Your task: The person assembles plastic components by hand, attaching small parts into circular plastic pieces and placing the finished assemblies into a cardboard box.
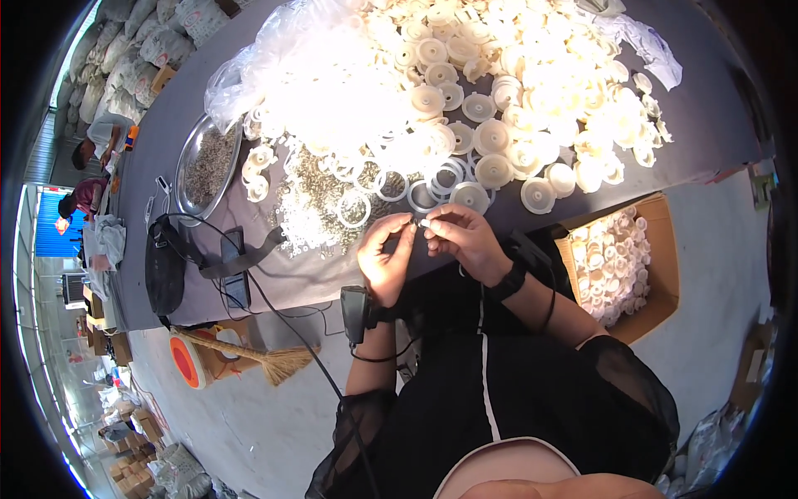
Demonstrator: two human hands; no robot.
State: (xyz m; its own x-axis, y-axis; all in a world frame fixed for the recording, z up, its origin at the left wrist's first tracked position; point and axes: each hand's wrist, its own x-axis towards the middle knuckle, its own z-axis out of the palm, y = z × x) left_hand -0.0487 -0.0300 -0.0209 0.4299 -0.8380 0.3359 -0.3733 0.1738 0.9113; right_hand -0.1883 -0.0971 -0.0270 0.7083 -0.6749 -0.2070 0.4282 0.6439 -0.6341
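Holds a small white piece (426,223) pinched between thumb and forefinger of the right hand (463,239), above the near edge of the table (303,293). Points it leftward, long axis roughly crosswise, at the left hand (386,254) — brings thumb and forefinger close together there, perhaps on something too small to tell. Has a carton (664,258) of pale parts at right. Ahead, meets flat rings (354,225), loose small parts (312,200) and heaped pale lids (490,135) — crowding the table beyond the fingertips. Farther, shows stacked sacks (125,71), any writing too small to read.
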